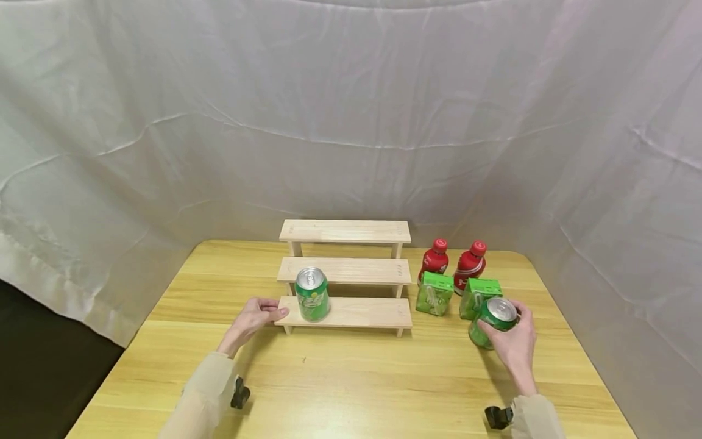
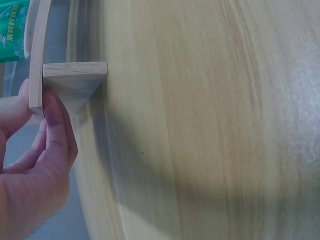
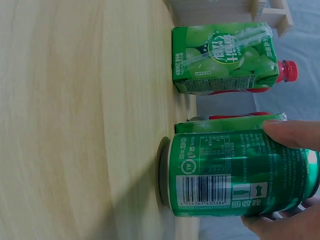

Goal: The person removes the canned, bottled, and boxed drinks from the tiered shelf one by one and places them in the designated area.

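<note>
My left hand [image 1: 256, 317] pinches the left end of the bottom step of a three-tier wooden rack [image 1: 362, 312]; in the left wrist view, thumb and fingers clasp the board's edge [image 2: 37, 65]. A green soda can [image 1: 312, 299] stands upright on that step, near its left end. Over on the right, my right hand [image 1: 515, 341] grips a second green can [image 3: 225, 175] round its upper part. That can is upright, at or just above the table, in front of a green juice carton [image 1: 477, 296].
Another green juice carton [image 1: 435, 294] stands right of the rack. Behind the cartons are two red bottles, one [image 1: 434, 261] nearer the rack, the other [image 1: 470, 265] farther right. Grey curtain [image 1: 351, 122] surrounds the wooden table [image 1: 351, 384] at the back and sides.
</note>
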{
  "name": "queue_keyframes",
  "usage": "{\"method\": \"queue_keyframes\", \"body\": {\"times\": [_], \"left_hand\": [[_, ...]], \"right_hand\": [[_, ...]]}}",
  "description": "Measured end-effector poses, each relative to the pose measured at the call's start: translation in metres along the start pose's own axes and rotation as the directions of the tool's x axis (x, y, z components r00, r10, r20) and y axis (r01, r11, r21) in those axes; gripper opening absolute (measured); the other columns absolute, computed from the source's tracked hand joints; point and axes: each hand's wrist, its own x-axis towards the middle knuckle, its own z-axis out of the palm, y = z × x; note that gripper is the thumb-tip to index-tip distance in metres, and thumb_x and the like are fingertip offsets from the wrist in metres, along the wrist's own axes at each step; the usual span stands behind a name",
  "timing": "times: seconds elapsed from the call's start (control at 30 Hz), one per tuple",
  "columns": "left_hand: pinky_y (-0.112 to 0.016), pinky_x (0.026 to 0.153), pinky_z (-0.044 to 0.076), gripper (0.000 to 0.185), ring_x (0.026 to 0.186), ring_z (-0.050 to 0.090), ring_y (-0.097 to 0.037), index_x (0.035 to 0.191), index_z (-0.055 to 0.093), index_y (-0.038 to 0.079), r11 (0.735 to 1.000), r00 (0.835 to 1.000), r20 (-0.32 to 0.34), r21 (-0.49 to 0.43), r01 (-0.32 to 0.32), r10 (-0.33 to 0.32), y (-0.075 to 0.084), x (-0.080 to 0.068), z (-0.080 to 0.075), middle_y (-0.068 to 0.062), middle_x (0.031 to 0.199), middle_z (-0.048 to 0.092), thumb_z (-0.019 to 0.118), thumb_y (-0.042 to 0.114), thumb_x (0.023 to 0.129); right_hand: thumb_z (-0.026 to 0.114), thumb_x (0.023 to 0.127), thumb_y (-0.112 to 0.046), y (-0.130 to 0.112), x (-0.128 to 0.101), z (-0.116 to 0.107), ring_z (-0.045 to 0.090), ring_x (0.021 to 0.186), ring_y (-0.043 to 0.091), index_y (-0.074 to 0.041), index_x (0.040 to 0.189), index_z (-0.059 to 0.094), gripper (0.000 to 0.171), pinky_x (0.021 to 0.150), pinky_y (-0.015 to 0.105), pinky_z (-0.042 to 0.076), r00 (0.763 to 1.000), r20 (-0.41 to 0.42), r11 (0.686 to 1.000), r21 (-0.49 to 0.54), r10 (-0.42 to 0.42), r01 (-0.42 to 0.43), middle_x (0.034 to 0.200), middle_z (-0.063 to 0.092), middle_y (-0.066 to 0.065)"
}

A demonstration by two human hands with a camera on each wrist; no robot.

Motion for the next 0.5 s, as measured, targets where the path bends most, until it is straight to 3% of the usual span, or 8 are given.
{"method": "queue_keyframes", "body": {"times": [0.27, 0.4, 0.5], "left_hand": [[-0.032, 0.088, 0.059, 0.045, 0.089, 0.066, -0.013, 0.121, 0.057, -0.018, 0.999, 1.000, 0.018, -0.024, -0.022, 0.022, -0.001, 0.001, -0.001, -0.015, 0.103, 0.070, 0.070, 0.015, 0.094], [-0.028, 0.083, 0.059, 0.053, 0.087, 0.065, -0.013, 0.118, 0.058, -0.017, 0.998, 0.998, 0.035, -0.039, -0.059, 0.060, -0.001, -0.002, -0.004, -0.013, 0.100, 0.070, 0.076, 0.024, 0.090], [-0.027, 0.081, 0.059, 0.055, 0.087, 0.065, -0.013, 0.118, 0.058, -0.017, 0.998, 0.998, 0.028, -0.030, -0.054, 0.054, 0.000, -0.003, -0.005, -0.013, 0.100, 0.070, 0.077, 0.026, 0.089]], "right_hand": [[0.078, 0.077, 0.002, -0.003, 0.000, 0.000, 0.044, 0.124, 0.049, 0.011, 0.144, 0.030, 0.083, 0.105, 0.062, 0.038, 0.997, 0.029, 0.998, 0.000, -0.065, 0.065, 0.138, 0.041, 0.036], [0.080, 0.077, -0.001, -0.011, 0.002, -0.001, 0.041, 0.127, 0.047, 0.008, 0.148, 0.027, 0.089, 0.107, 0.062, 0.038, 0.995, 0.035, 0.995, -0.001, -0.096, 0.096, 0.142, 0.038, 0.035], [0.081, 0.077, -0.005, -0.020, 0.005, -0.002, 0.037, 0.131, 0.047, 0.004, 0.150, 0.027, 0.091, 0.110, 0.062, 0.035, 0.992, 0.028, 0.992, -0.022, -0.122, 0.122, 0.146, 0.037, 0.032]]}}
